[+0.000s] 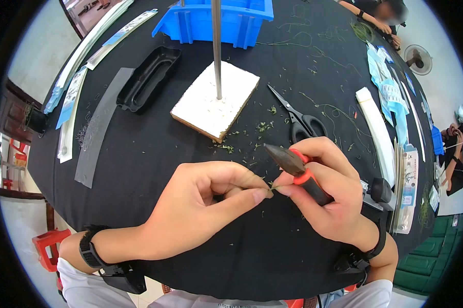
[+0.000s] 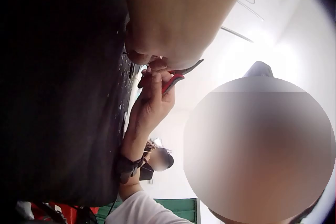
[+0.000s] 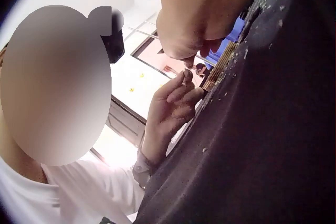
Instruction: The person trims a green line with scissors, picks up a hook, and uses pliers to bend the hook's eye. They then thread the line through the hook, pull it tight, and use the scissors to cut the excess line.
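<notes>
In the head view my left hand (image 1: pixel 200 205) pinches a thin green strand (image 1: pixel 274 188) between thumb and forefinger. The fingertips of my right hand (image 1: pixel 336 187) meet it from the other side, thumb and forefinger on the same strand. Pliers (image 1: pixel 288 161) with red and black handles are held in the right hand, their dark nose pointing up and left over the table. The pliers (image 2: pixel 176 82) also show beyond the left hand in the left wrist view. Most of the strand is hidden by the fingers.
Ahead stands a white-topped block (image 1: pixel 200 102) with an upright metal rod (image 1: pixel 217 46). Black scissors (image 1: pixel 300 115) lie to its right, a black tray (image 1: pixel 149 79) to its left. A blue bin (image 1: pixel 211 25) is behind. Green scraps (image 1: pixel 263 126) litter the black cloth; packets (image 1: pixel 408 190) lie at right.
</notes>
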